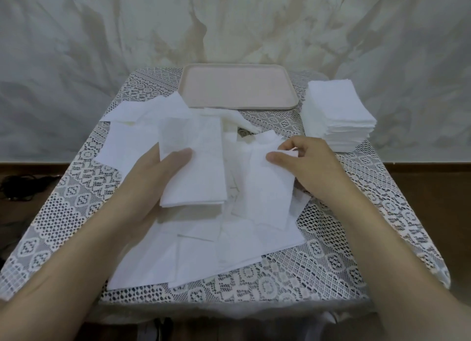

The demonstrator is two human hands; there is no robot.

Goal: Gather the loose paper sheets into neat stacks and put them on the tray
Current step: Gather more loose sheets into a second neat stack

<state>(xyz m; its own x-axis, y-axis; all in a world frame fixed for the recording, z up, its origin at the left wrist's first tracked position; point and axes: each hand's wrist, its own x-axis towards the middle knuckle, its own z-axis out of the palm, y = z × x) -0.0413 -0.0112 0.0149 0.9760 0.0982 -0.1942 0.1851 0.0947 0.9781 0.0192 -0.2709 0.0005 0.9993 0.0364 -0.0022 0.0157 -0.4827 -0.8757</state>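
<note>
The left grip (163,172) clasps a small stack (196,167), the right grip (308,162) pinches one sheet (267,190); both papers' long axes run near-to-far.

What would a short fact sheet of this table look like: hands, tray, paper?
Left hand: grips a small stack, thumb on top
Right hand: pinches a single sheet
Tray: at the far edge, no paper on it
Tall stack: on the tablecloth, right of the tray
Loose sheets: scattered beneath both hands
</note>
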